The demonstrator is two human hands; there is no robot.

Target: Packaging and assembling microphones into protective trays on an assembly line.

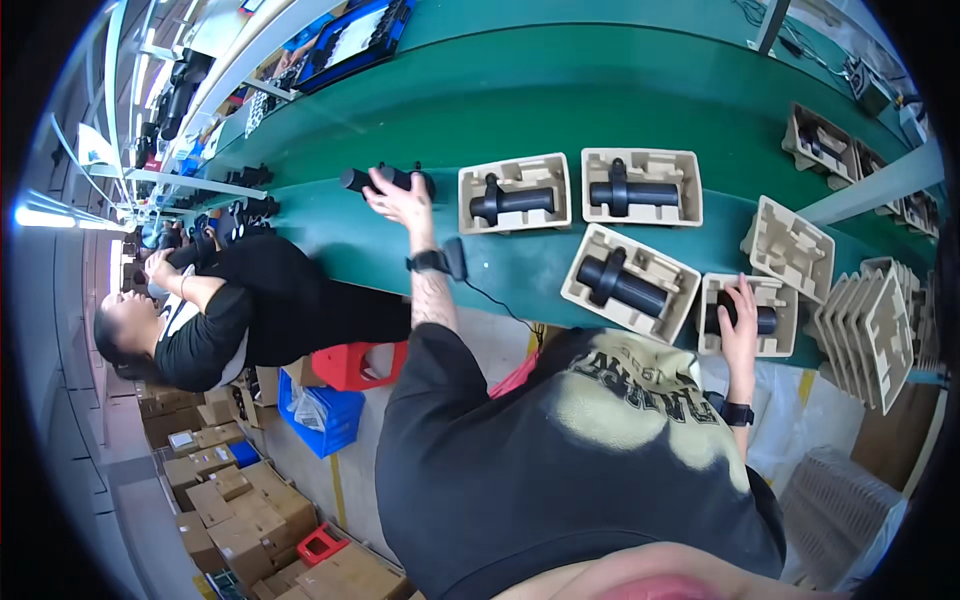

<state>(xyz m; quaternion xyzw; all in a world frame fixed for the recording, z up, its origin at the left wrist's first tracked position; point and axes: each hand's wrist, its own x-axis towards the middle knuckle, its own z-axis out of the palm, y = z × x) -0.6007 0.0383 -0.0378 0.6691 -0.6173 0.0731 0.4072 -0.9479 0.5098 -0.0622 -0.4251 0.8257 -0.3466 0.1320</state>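
My left hand (400, 203) reaches out over the green bench, fingers spread, beside a black scope-like tube (355, 181) lying behind it. Whether the fingers touch that tube is hard to see. At the right, my right hand (738, 318) has its fingers around a black tube (766, 320) that lies in a beige pulp tray (790, 345). Three more pulp trays, a back-left one (466, 215), a back-right one (690, 170) and a near one (600, 240), each hold a black scope-like tube with a ring round its body.
An insert tray (790, 245) without a tube leans beside the right hand's tray, next to a stack of nested trays (865, 335). More filled trays (825, 145) stand far right by a post. A co-worker (250, 310) sits at the left, near a red stool (360, 366).
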